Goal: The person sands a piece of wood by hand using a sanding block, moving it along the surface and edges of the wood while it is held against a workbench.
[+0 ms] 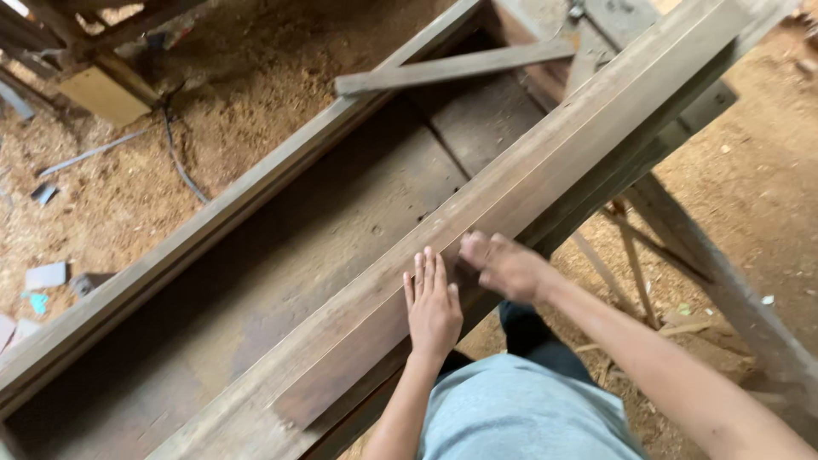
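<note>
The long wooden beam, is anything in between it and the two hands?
No, nothing visible is in between. The left hand lies flat on the long wooden beam, fingers spread. The right hand is on the beam just beside it, but it is blurred, so its exact grip cannot be told.

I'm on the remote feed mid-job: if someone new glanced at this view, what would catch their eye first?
Most likely the long dark wooden beam running diagonally from lower left to upper right, with both bare hands on it near bottom centre. The left hand lies flat with fingers spread, while the right hand beside it is motion-blurred. Next would be the sawdust-covered floor at upper left, strewn with scraps and a cable.
</note>
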Motion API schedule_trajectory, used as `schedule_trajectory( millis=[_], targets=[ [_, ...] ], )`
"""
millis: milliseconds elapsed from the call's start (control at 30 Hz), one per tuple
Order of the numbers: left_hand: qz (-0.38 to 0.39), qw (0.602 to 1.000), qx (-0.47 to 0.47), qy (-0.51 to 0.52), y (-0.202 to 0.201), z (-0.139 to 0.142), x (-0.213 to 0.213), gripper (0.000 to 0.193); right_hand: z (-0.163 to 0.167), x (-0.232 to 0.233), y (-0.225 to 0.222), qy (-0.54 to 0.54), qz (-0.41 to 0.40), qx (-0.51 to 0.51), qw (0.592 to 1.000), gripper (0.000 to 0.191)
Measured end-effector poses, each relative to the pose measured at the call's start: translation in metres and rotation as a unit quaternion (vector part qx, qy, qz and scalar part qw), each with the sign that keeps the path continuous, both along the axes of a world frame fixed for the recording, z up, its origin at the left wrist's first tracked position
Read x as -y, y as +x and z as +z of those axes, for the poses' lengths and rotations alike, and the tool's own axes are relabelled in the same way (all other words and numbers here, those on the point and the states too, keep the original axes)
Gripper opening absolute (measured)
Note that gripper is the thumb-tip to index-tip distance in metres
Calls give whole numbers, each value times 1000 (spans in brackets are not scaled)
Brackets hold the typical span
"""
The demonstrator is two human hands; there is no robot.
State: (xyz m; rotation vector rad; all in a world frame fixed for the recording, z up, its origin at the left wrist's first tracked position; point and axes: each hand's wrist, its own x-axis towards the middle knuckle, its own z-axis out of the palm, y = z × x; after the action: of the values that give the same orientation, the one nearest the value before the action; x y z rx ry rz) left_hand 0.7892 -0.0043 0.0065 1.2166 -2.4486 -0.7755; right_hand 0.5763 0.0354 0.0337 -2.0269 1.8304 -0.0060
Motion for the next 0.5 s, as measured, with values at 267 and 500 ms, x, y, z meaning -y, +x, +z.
schedule_trajectory(
  millis=[267,500],
  targets=[
    [20,997,32,-63,-84,-4,10,57,0,6,-85,66,59,-13,996,70],
    [100,984,77,-128,-148,-9,8,59,17,21,-142,65,51,-21,996,74]
  ],
)
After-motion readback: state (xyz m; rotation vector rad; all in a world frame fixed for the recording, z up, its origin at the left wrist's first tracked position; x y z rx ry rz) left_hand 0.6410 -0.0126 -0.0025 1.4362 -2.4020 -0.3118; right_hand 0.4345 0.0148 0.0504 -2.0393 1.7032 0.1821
